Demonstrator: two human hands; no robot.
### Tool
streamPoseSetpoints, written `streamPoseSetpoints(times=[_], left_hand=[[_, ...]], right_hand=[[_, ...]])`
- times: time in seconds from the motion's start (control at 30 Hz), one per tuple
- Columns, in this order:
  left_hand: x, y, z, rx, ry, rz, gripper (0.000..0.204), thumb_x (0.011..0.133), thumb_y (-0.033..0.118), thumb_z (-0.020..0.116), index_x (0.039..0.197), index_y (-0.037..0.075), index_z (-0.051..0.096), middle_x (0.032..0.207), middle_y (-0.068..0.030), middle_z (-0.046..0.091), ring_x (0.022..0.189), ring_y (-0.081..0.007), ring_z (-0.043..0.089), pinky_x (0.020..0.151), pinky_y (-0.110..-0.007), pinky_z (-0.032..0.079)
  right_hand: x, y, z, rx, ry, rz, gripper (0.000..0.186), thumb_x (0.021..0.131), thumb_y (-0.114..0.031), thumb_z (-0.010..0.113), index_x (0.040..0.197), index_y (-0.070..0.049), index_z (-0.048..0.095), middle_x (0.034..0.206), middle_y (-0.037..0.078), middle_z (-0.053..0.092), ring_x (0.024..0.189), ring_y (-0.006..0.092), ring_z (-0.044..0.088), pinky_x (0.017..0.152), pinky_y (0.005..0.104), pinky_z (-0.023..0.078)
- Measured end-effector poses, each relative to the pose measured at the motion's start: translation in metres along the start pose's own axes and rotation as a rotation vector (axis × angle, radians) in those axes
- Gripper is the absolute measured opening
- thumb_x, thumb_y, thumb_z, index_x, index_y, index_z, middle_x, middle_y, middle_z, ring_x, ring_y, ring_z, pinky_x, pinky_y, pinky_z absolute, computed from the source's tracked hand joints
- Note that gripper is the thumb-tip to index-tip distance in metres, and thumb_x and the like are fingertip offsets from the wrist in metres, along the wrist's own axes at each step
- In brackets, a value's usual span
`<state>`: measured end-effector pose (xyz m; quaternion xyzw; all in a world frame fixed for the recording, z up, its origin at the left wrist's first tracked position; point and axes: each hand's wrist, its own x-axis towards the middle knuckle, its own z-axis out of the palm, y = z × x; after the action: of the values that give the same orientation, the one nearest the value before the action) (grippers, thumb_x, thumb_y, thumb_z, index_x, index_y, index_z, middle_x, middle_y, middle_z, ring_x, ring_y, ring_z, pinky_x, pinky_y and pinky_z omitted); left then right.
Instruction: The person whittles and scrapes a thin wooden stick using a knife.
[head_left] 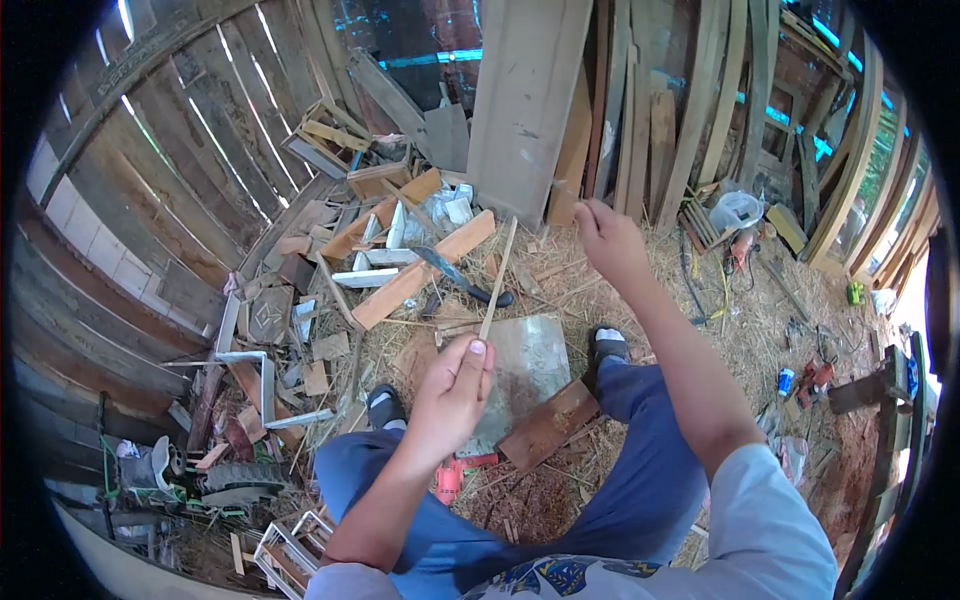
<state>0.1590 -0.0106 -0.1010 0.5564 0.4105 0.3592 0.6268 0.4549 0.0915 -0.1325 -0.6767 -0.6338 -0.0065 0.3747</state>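
My left hand (455, 400) is closed round the lower end of a thin pale wooden stick (500, 275), which points up and away. My right hand (607, 245) is raised to the right of the stick's upper end, fingers closed; a faint blurred shape beside its fingertips is too unclear to name. A dark curved blade with a black handle (465, 280) lies on the floor behind the stick, across from an orange-brown plank (390, 300). Below my hands are a grey worn board (530, 355), a brown plank (550, 425) and a red tool (450, 480), partly hidden by my left hand.
Tall boards (530, 90) lean on the back wall. Wood offcuts and white frames (265, 390) litter the straw-covered floor at left. A plastic bag (735, 210), red tools (815, 385), a blue can (786, 381) and a dark wooden stand (865, 395) are at right.
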Motion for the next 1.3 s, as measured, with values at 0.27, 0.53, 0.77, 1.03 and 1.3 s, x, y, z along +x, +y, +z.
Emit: streamPoseSetpoints(times=[0.27,0.53,0.77,1.03,1.3], left_hand=[[0.012,-0.006,-0.016,-0.152,-0.015,-0.116,0.03,0.113,0.033,0.042,0.094,0.011,0.053,0.066,0.0071,0.038,0.047,-0.0025,0.026,0.041,-0.022,0.018],[0.008,0.008,-0.011,-0.258,-0.004,-0.182,0.03,0.113,0.031,0.04,0.094,0.011,0.053,0.064,0.0078,0.036,0.045,-0.0025,0.024,0.039,-0.023,0.018],[0.01,0.011,-0.023,-0.378,-0.139,-0.262,0.031,0.113,0.032,0.039,0.095,0.011,0.053,0.064,0.0089,0.031,0.046,-0.0019,0.021,0.04,-0.022,0.016],[0.011,0.005,-0.02,-0.271,-0.093,-0.173,0.032,0.113,0.032,0.04,0.097,0.009,0.054,0.063,0.0091,0.034,0.045,-0.0016,0.024,0.04,-0.022,0.018],[-0.001,0.02,-0.013,-0.374,-0.187,-0.283,0.03,0.113,0.032,0.041,0.094,0.011,0.052,0.064,0.0086,0.031,0.046,-0.0022,0.022,0.04,-0.022,0.017]], right_hand=[[-0.055,-0.083,-0.01,0.153,-0.219,-0.372,0.027,0.098,-0.031,0.064,0.086,-0.008,0.059,0.066,0.014,0.058,0.059,0.0382,0.062,0.054,0.0455,0.048],[-0.025,-0.055,0.003,0.017,-0.176,-0.274,0.029,0.098,-0.036,0.063,0.089,-0.009,0.063,0.067,0.014,0.063,0.063,0.0388,0.065,0.056,0.0475,0.051],[-0.026,-0.023,-0.007,0.212,-0.004,-0.026,0.031,0.102,-0.032,0.06,0.093,-0.002,0.062,0.073,0.02,0.061,0.068,0.0424,0.064,0.059,0.0471,0.049],[-0.06,-0.085,-0.011,0.161,-0.238,-0.435,0.029,0.097,-0.03,0.065,0.082,-0.008,0.056,0.066,0.014,0.058,0.06,0.0369,0.062,0.054,0.0476,0.046],[-0.001,-0.015,-0.003,0.054,0.038,-0.132,0.031,0.1,-0.037,0.059,0.091,-0.008,0.065,0.07,0.015,0.066,0.063,0.0394,0.066,0.057,0.051,0.051]])
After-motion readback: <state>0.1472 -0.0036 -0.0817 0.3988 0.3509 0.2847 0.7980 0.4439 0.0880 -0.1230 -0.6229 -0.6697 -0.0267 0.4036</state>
